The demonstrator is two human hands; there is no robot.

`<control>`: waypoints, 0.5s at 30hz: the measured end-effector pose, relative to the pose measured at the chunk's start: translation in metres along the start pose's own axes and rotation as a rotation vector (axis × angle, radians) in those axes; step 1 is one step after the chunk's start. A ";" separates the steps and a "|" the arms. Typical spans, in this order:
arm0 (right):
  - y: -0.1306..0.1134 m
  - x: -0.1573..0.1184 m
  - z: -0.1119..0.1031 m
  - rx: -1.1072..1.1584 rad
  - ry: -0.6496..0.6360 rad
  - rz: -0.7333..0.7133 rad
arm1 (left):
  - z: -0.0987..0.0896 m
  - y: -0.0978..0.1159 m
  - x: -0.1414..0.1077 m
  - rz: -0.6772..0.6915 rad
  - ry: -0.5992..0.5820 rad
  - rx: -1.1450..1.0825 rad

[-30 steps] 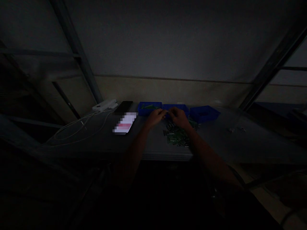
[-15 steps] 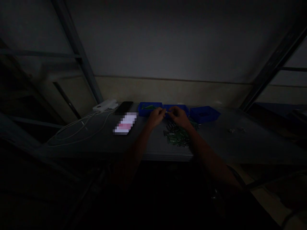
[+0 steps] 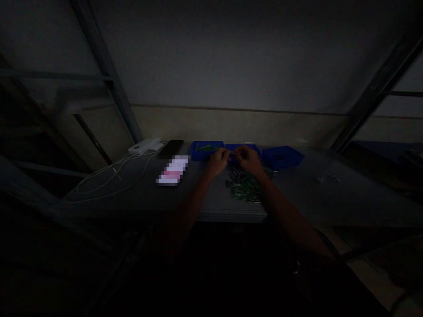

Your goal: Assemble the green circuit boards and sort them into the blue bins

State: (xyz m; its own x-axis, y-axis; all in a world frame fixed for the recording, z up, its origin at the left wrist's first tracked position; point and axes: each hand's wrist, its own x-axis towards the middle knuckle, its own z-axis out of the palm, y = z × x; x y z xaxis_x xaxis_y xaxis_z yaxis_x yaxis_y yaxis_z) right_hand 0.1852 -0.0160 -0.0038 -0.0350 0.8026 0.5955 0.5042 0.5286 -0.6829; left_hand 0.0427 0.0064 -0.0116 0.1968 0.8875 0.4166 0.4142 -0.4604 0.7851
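Note:
In dim light, my left hand (image 3: 218,162) and my right hand (image 3: 247,160) are close together in front of the middle blue bin (image 3: 256,149). The fingers of both are pinched around something too small and dark to make out. Below my right hand lies a pile of small green and metallic pieces (image 3: 243,189) on the grey table (image 3: 211,200). The left blue bin (image 3: 197,154) has green pieces in it. At the right stands another blue bin (image 3: 283,164), its contents too dark to tell.
A lit phone (image 3: 173,171) lies left of my hands, with a dark phone (image 3: 171,149) behind it. White cables (image 3: 109,166) run from a white power strip (image 3: 145,145). Small light pieces (image 3: 320,180) lie at the right. Metal posts stand at both sides.
My left hand has shifted slightly to the right, and my right hand's fingers have drawn in a little. The bins and the pile look the same.

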 end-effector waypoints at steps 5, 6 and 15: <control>0.005 0.001 -0.001 0.057 -0.013 0.021 | 0.002 -0.004 0.001 0.089 -0.022 -0.068; 0.005 0.001 -0.001 0.064 -0.022 0.020 | 0.002 -0.004 0.001 0.087 -0.016 -0.060; 0.006 0.003 0.000 -0.142 -0.005 0.059 | 0.000 -0.002 -0.001 -0.015 -0.099 0.125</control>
State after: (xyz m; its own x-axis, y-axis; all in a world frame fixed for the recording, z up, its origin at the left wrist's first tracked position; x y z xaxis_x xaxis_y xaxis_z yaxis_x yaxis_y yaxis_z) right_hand 0.1878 -0.0108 -0.0063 -0.0057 0.8328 0.5536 0.6228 0.4361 -0.6496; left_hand 0.0412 0.0067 -0.0137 0.2744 0.8944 0.3533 0.5236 -0.4471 0.7252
